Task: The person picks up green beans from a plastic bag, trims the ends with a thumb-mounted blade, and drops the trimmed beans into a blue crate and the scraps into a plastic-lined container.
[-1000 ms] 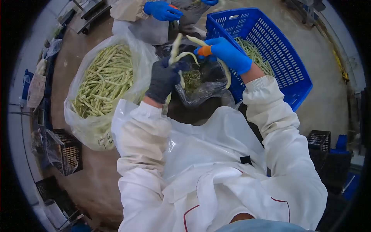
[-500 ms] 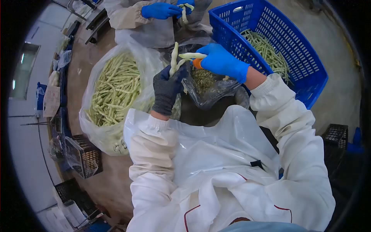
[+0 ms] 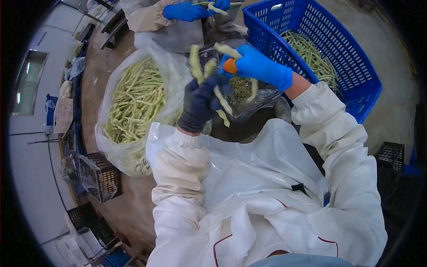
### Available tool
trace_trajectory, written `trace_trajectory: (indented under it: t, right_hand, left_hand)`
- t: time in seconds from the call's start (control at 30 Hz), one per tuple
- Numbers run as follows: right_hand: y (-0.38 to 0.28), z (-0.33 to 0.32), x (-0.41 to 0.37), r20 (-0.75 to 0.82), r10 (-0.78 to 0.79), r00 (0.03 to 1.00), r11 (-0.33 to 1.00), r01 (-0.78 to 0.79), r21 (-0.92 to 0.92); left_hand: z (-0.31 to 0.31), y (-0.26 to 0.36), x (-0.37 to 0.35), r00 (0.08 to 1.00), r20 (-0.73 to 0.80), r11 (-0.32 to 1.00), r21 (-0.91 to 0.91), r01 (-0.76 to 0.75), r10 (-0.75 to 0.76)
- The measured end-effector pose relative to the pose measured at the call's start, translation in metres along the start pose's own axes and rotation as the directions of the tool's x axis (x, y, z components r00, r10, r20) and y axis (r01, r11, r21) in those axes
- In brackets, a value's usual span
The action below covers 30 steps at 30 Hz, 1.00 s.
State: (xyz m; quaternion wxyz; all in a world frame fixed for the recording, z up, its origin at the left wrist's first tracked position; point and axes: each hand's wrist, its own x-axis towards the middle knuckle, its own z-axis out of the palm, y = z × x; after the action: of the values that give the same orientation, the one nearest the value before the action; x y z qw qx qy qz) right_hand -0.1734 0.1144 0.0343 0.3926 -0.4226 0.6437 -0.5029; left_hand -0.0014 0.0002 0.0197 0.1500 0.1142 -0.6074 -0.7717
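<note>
My left hand (image 3: pixel 202 100), in a dark grey glove, is closed around several long pale green bean pods (image 3: pixel 195 64). Their ends stick out above the fingers and hang below them. Just to its right, my right hand (image 3: pixel 262 69) wears a blue glove and is closed on a small tool with an orange handle end (image 3: pixel 230 66); the rest of the tool is hidden. A bean pod (image 3: pixel 227 50) also rests in that hand, its curved tail (image 3: pixel 252 91) apparently showing below the fingers. The two hands are close but apart.
To the left stands a clear plastic bag (image 3: pixel 104 107) full of bean pods (image 3: pixel 133 104). A black bag (image 3: pixel 262 100) with green scraps lies beneath my hands. A blue crate (image 3: pixel 356 58) with beans (image 3: pixel 311 58) is at right. Opposite, a co-worker's blue-gloved hands (image 3: pixel 187 11) hold beans.
The pod in my right hand has swung from level to slanting, and both hands have drawn apart slightly. More pod ends now show below my left hand. The view has shifted a little.
</note>
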Motion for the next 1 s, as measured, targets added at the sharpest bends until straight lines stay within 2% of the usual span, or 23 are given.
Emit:
trace_trajectory:
  t: [0.07, 0.1, 0.13, 0.17, 0.23, 0.27, 0.3, 0.33, 0.37, 0.4, 0.43, 0.47, 0.5, 0.6, 0.63, 0.7, 0.8, 0.83, 0.93, 0.97, 1.0]
  right_hand:
    - [0.01, 0.002, 0.005, -0.069, -0.024, 0.997, 0.988, 0.013, -0.155]
    - [0.014, 0.005, 0.01, -0.075, -0.041, 0.996, 0.988, 0.03, -0.153]
    - [0.017, 0.006, 0.014, -0.078, -0.058, 0.995, 0.987, 0.046, -0.151]
    - [0.021, -0.001, 0.01, -0.115, -0.062, 0.991, 0.97, 0.033, -0.239]
    - [-0.002, -0.01, 0.001, -0.108, -0.005, 0.994, 0.962, -0.025, -0.274]
    - [-0.005, -0.011, -0.002, -0.107, 0.026, 0.994, 0.955, -0.056, -0.29]
    - [-0.006, -0.011, -0.004, -0.111, -0.027, 0.993, 0.973, 0.001, -0.231]
    - [-0.009, -0.013, -0.007, -0.121, -0.022, 0.992, 0.963, -0.011, -0.27]
    - [-0.015, -0.017, -0.011, -0.131, -0.019, 0.991, 0.951, -0.023, -0.31]
    - [-0.017, -0.02, -0.014, -0.142, -0.016, 0.99, 0.937, -0.035, -0.348]
    - [-0.009, -0.026, -0.013, -0.14, -0.049, 0.989, 0.957, 0.006, -0.291]
    - [0.004, -0.035, -0.007, -0.141, -0.082, 0.987, 0.971, 0.048, -0.234]
    - [0.001, -0.035, -0.006, -0.143, -0.115, 0.983, 0.98, 0.089, -0.176]
    - [-0.015, -0.039, -0.016, -0.119, -0.071, 0.99, 0.989, 0.054, -0.136]
    - [-0.012, -0.045, -0.014, -0.042, -0.113, 0.993, 0.991, 0.109, -0.083]
    - [-0.016, -0.049, -0.02, -0.029, -0.125, 0.992, 0.99, 0.126, 0.058]
    - [0.001, -0.053, -0.022, -0.002, -0.234, 0.972, 0.932, 0.225, 0.283]
    - [0.003, -0.052, -0.018, 0.008, -0.245, 0.97, 0.925, 0.231, 0.303]
    - [-0.005, -0.049, -0.017, 0.136, -0.277, 0.951, 0.879, 0.194, 0.435]
    - [-0.008, -0.046, -0.019, 0.194, -0.292, 0.937, 0.857, 0.166, 0.488]
    - [-0.007, -0.041, -0.02, 0.122, -0.32, 0.94, 0.881, 0.248, 0.402]
  left_hand:
    - [-0.01, 0.003, 0.007, 0.999, -0.045, 0.992, -0.125, -0.003, -0.002]
    - [-0.011, 0.004, 0.009, 0.997, -0.072, 0.985, -0.174, 0.003, -0.015]
    - [-0.012, 0.005, 0.01, 0.993, -0.109, 0.989, -0.146, 0.019, -0.035]
    - [-0.013, 0.005, 0.012, 0.987, -0.149, 0.992, -0.12, 0.037, -0.055]
    - [-0.018, -0.008, 0.017, 0.959, -0.272, 0.994, -0.098, 0.048, -0.073]
    - [-0.025, -0.014, 0.02, 0.95, -0.308, 0.991, -0.133, 0.016, -0.057]
    - [-0.031, -0.017, 0.024, 0.939, -0.342, 0.986, -0.168, -0.018, -0.041]
    - [-0.038, -0.018, 0.025, 0.926, -0.377, 0.978, -0.2, -0.054, -0.026]
    - [-0.048, -0.016, 0.023, 0.924, -0.369, 0.995, 0.039, -0.096, 0.104]
    - [-0.057, -0.012, 0.021, 0.906, -0.354, 0.952, 0.276, -0.135, 0.231]
    - [-0.063, -0.004, 0.021, 0.903, -0.416, 0.993, 0.0, -0.119, 0.108]
    - [-0.066, 0.001, 0.022, 0.897, -0.441, 0.955, -0.275, -0.108, -0.026]
    - [-0.066, 0.004, 0.022, 0.885, -0.465, 0.956, -0.277, -0.102, -0.04]
    - [-0.054, 0.006, 0.018, 0.906, -0.422, 0.996, -0.064, -0.064, 0.031]
    - [-0.05, 0.007, 0.016, 0.93, -0.361, 0.996, 0.08, -0.043, 0.069]
    - [-0.043, 0.005, 0.011, 0.969, -0.215, 0.933, 0.358, -0.035, 0.119]
    - [-0.024, -0.003, 0.011, 0.993, -0.122, 0.976, 0.216, 0.029, -0.002]
    - [-0.016, -0.005, 0.01, 0.995, -0.084, 0.999, 0.018, 0.047, -0.045]
    - [-0.011, -0.015, 0.006, 0.992, 0.108, 0.997, 0.025, 0.066, -0.069]
    - [-0.009, -0.015, 0.004, 0.985, 0.148, 0.993, -0.061, 0.1, -0.09]
    - [-0.006, -0.016, 0.002, 0.983, 0.169, 0.985, -0.14, 0.098, -0.074]
